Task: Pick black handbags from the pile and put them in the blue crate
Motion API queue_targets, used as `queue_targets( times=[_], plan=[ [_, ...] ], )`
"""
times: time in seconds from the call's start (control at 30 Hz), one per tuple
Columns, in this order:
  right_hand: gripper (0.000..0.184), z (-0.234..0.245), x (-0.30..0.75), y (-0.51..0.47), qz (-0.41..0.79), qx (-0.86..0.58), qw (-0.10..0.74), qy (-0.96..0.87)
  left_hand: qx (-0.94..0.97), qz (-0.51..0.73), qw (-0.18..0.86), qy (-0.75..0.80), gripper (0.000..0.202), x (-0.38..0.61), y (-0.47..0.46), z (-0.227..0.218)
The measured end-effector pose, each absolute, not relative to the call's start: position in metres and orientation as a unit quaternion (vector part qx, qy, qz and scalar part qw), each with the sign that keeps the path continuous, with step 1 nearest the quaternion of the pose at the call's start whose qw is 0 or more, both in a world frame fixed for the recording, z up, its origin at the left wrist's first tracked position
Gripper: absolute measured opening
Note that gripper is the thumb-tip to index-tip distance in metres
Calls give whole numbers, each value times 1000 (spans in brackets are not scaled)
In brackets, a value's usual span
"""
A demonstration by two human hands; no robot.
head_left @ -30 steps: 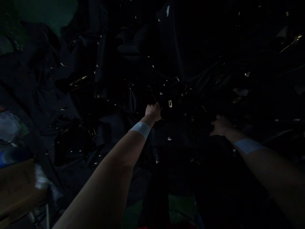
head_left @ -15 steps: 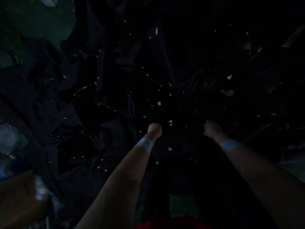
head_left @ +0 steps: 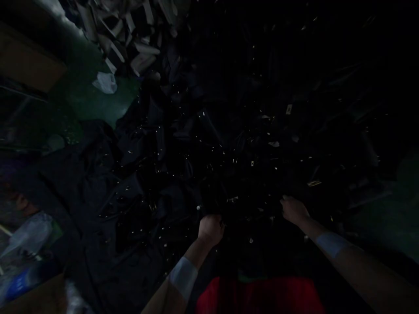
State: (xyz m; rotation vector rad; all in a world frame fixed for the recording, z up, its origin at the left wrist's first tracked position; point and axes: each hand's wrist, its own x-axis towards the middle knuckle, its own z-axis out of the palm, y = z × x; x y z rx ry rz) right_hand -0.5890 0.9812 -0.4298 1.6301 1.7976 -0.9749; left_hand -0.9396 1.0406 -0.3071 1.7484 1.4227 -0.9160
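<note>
Green floor [head_left: 81,87] shows at ten o'clock, a white plastic bag [head_left: 106,83] on it; we see a heap of pale strips [head_left: 144,48] at eleven. Dim lighting. Black material [head_left: 163,198] is piled across the centre, reaching between and around both hands, dotted with small shiny bits, maybe metal fittings. Left hand [head_left: 210,229] at six o'clock, right hand [head_left: 294,210] at four, well apart. Both rest at the dark material, fingers bent inward, fingertips lost in shadow; we can't tell if they're pinching anything. Folds suggest soft, floppy, foldable stuff; we'd guess light per piece, heavy bunched, slightly slick, not fragile. We'd take hold at two opposite edges, thick folds, clear of the shiny bits.
</note>
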Motion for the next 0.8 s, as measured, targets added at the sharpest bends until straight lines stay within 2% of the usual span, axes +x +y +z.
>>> queue_targets(
  times=[0.1, 0.23, 0.37, 0.43, 0.53, 0.6, 0.7, 0.8],
  plan=[
    [25, -369, -568, 949, -356, 672, 226, 609, 677, -325, 337, 567, 23, -927, 1038, -239],
    [30, -280, -552, 900, -350, 785, 172, 482, 715, -281, 314, 558, 21, -913, 1034, -150],
    [41, -183, -540, 831, -341, 893, 49, 290, 804, -276, 256, 460, 31, -906, 1037, -79],
    [46, -138, -527, 787, -312, 929, -23, 199, 866, -302, 194, 349, 33, -895, 1051, -56],
    [46, -81, -507, 700, -253, 962, -85, 63, 922, -319, 77, 203, 55, -864, 1072, -33],
    [47, -50, -501, 629, -224, 968, -110, -25, 943, -298, 40, 145, 54, -837, 1078, -21],
    [43, -24, -508, 517, -201, 963, -122, -132, 960, -243, 75, 119, 39, -793, 1069, -8],
    [48, -20, -537, 432, -127, 951, -62, -275, 965, -185, 122, 143, 31, -743, 1042, 1]
  ],
)
